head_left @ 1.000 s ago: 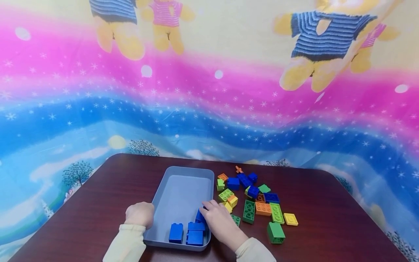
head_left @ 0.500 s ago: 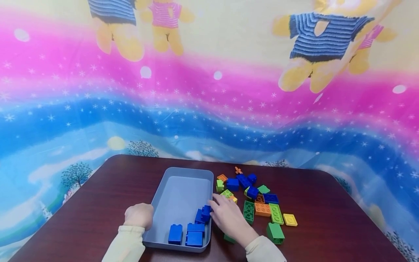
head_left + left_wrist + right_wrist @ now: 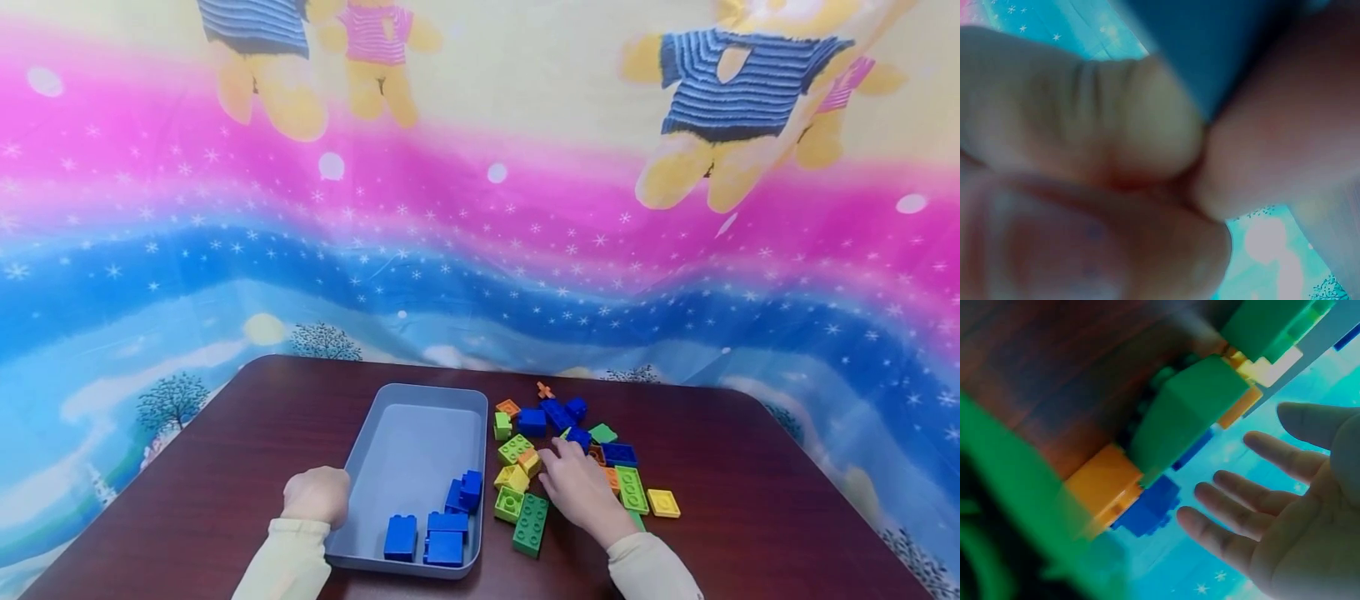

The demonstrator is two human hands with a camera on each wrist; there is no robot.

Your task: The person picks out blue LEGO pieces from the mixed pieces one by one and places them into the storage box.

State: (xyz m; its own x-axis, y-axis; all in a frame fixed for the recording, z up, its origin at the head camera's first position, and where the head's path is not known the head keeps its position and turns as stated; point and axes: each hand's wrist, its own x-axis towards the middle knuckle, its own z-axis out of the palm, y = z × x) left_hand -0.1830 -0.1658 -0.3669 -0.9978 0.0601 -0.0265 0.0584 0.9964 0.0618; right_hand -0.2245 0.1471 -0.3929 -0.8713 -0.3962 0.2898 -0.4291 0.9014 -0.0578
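My left hand [image 3: 317,497] pinches the left rim of a grey-blue tray [image 3: 365,433]; close up in the left wrist view, the thumb and fingers [image 3: 1160,125] meet on the tray's edge [image 3: 1204,56]. Several blue building bricks [image 3: 445,548] lie in the tray's near right part. Over the loose bricks to the right of the tray hovers my right hand [image 3: 583,492], holding nothing. Its fingers [image 3: 1229,540] are spread and nearly straight in the right wrist view. Near its fingertips is a blue brick [image 3: 577,437], partly covered by the hand.
Beside the tray lie a dark green brick [image 3: 531,523], a lime brick [image 3: 509,503], an orange cross piece [image 3: 544,390] and blue bricks [image 3: 556,413]. A flat yellow piece [image 3: 663,503] is farthest right. A printed cloth [image 3: 480,250] hangs behind the brown table [image 3: 757,467].
My right hand has let go of a small blue brick inside the tray's right wall and moved right, out over the loose bricks. The left hand stays on the tray's rim.
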